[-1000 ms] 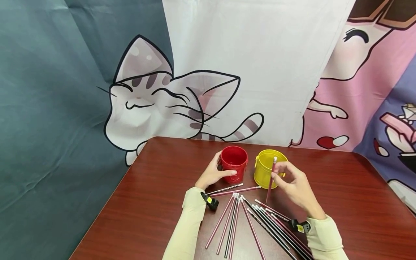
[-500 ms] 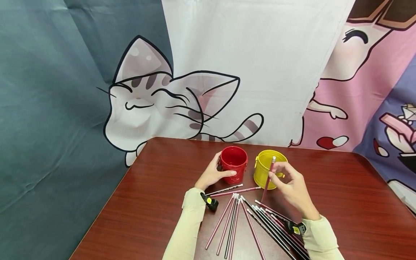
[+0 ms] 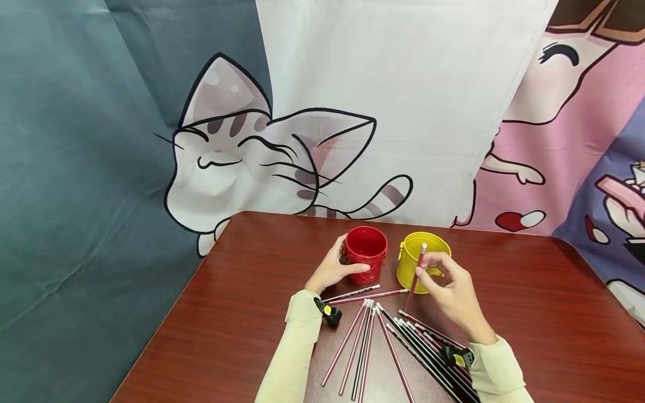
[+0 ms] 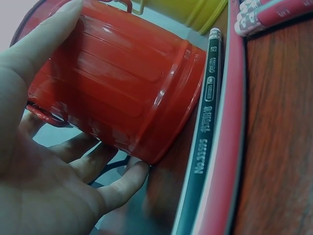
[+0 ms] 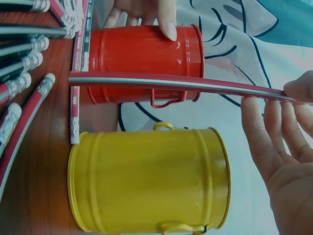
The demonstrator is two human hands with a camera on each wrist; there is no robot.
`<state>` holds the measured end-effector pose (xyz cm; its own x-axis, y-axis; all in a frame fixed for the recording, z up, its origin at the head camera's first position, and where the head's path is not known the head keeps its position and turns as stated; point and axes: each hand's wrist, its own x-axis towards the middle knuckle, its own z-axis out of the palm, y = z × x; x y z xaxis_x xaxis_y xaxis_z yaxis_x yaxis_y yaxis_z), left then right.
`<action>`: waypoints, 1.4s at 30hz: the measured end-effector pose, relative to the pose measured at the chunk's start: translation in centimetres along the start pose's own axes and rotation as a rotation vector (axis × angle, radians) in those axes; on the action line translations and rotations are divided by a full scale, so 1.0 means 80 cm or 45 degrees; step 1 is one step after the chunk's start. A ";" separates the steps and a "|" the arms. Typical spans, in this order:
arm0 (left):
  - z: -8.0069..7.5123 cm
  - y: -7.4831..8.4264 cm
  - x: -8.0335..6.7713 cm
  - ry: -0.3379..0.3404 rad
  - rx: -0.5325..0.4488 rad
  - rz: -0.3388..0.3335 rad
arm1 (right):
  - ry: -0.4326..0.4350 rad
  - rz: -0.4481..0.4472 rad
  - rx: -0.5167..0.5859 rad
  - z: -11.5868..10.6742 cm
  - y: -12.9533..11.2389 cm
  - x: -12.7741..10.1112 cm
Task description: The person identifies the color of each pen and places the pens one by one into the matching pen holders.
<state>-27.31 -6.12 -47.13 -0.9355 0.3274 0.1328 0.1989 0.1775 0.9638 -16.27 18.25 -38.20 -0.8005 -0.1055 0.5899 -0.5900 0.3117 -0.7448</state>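
Left hand [image 3: 333, 270] of mine curls round the red bucket [image 3: 366, 253], standing at the table's [image 3: 242, 313] far middle. Just right of it I see the yellow bucket [image 3: 410, 267], where my right hand [image 3: 450, 291] pinches a red pencil [image 3: 416, 274] nearly upright at its near side. Loose pencils [image 3: 388, 347] fan out nearer me.

1. Two small metal buckets: one red bucket [image 3: 365, 253], one yellow bucket [image 3: 422, 260].
2. One red pencil [image 3: 415, 277] held upright.
3. Loose pencils [image 3: 383, 341] on the table [image 3: 227, 313]: over a dozen; overlap hides the exact number.
4. Two hands.
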 end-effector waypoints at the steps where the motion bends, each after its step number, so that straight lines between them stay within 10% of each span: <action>1: 0.000 0.001 0.000 0.000 -0.002 0.000 | 0.006 -0.001 0.019 0.001 0.001 0.000; 10: -0.001 0.000 0.000 0.008 -0.017 -0.010 | 0.038 -0.036 0.007 0.013 0.022 0.022; 42: 0.003 -0.002 0.002 0.012 -0.017 0.007 | 0.155 -0.163 -0.052 0.053 -0.061 0.122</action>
<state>-27.40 -5.90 -47.29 -0.9371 0.3198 0.1402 0.2002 0.1631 0.9661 -21.65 11.71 -30.14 -0.6990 -0.0328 0.7143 -0.6796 0.3413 -0.6494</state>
